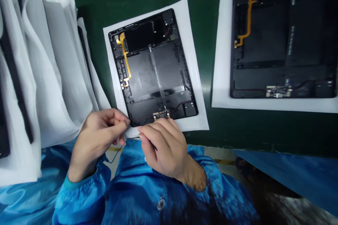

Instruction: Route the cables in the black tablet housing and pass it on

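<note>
Green matting covers the work surface (pixel 219 123), and on it a white paper sheet (pixel 196 112) carries an open black tablet back shell (pixel 154 74) with a yellow flex cable (pixel 124 54) along its left side and a small circuit board (pixel 161 115) at its near edge. A second open black tablet shell (pixel 283 38) lies on its own white sheet (pixel 224 59) to the right, well apart. White foam sleeves (pixel 52 77) stand stacked at the left. No writing can be read. Both arms wear blue smock sleeves (pixel 126 190). The left hand (pixel 96 140) pinches the shell's near-left corner, thumb and fingers closed narrow. The right hand (pixel 163 147), fingers curled together, rests at the near edge just below the circuit board; whether it holds anything cannot be told.
</note>
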`<action>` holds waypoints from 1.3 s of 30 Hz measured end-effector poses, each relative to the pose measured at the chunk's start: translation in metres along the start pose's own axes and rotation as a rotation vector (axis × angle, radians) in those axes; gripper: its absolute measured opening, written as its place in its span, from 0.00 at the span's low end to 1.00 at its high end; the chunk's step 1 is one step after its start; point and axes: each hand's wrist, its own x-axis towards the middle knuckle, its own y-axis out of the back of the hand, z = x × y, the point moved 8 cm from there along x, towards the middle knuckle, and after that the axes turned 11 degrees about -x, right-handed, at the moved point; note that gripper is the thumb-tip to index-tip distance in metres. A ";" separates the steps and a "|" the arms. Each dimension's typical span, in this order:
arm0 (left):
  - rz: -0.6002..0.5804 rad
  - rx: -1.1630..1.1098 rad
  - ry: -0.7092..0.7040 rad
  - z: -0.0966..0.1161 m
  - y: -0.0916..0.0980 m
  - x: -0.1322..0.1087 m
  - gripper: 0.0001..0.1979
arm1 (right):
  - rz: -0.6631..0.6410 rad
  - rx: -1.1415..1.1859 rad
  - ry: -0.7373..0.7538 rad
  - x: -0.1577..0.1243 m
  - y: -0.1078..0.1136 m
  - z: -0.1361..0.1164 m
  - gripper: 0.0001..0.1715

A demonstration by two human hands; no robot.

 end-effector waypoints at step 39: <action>0.146 0.604 -1.440 0.015 -0.017 -0.046 0.29 | -0.014 -0.156 0.075 -0.011 0.001 -0.007 0.12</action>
